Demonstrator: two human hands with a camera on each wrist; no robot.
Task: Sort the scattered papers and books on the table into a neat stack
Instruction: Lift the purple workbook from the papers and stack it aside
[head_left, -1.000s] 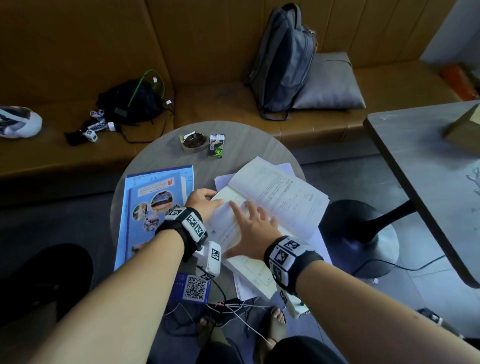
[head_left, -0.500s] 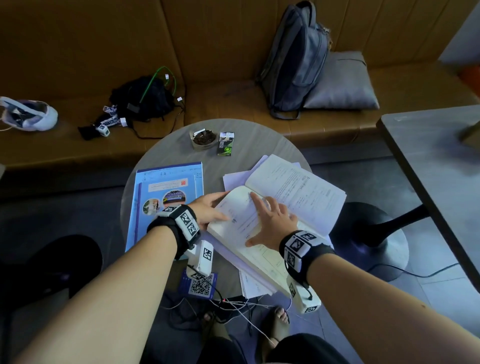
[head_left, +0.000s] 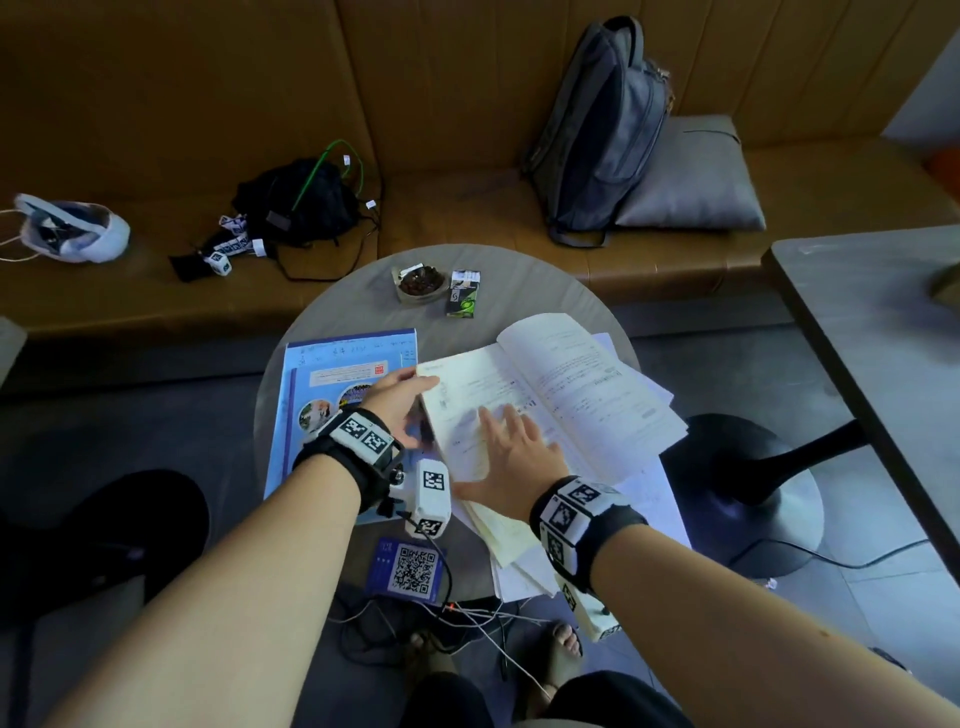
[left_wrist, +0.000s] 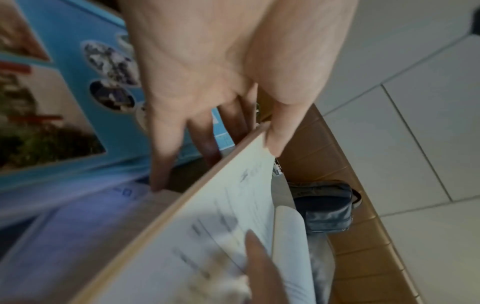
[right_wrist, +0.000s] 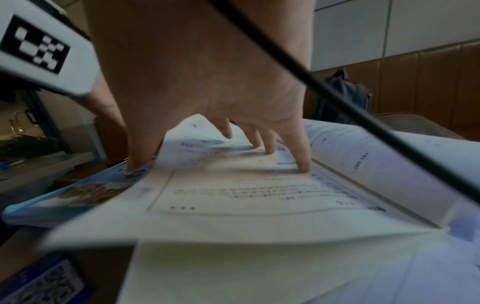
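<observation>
An open book (head_left: 561, 384) lies on loose white papers (head_left: 660, 499) at the right of the round table (head_left: 519, 291). My left hand (head_left: 402, 400) pinches the book's left edge, which is raised off the table. The left wrist view shows the left hand (left_wrist: 215, 156) with thumb on the page (left_wrist: 207, 216) and fingers underneath. My right hand (head_left: 511, 452) presses flat on the left page with fingers spread; the right wrist view shows the right hand (right_wrist: 218, 156) on the open book (right_wrist: 259, 195). A blue book (head_left: 332, 374) lies closed to the left.
A small dish (head_left: 420, 283) and a small pack (head_left: 463, 293) sit at the table's far edge, a blue QR card (head_left: 410, 569) at the near edge. Cables (head_left: 415, 623) hang below. A backpack (head_left: 602, 130), cushion (head_left: 691, 182) and black bag (head_left: 296, 202) lie on the bench. Another table (head_left: 872, 338) stands right.
My left hand has taken hold of the open book's left edge and raised it. The right hand stays pressed on the left page.
</observation>
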